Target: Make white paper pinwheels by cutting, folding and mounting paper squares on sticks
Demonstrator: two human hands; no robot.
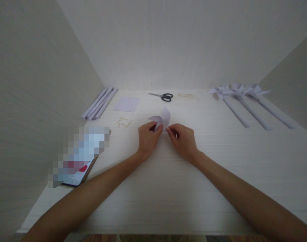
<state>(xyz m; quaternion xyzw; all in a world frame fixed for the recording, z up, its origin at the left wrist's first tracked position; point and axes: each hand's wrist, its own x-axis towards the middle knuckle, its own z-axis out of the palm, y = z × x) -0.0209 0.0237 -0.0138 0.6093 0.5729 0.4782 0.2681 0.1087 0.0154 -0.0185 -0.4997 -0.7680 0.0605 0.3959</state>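
Observation:
Above the middle of the white table, my left hand (148,138) is closed on a white paper pinwheel (166,115) with curled blades standing up. My right hand (184,140) meets it at the pinwheel's lower right edge, thumb and forefinger pinched together. A thin pale bit shows between the fingertips of both hands, too small to name. Left of my hands lies a small group of short pale sticks (123,121). Behind them is a flat square of white paper (126,104).
Black-handled scissors (166,97) lie at the back, beside small pale scraps (185,95). Several rolled paper tubes (100,103) rest at the back left. Three pinwheels on paper sticks (254,111) lie at the right. A phone (76,178), partly blurred, leans near my left forearm. Walls enclose three sides.

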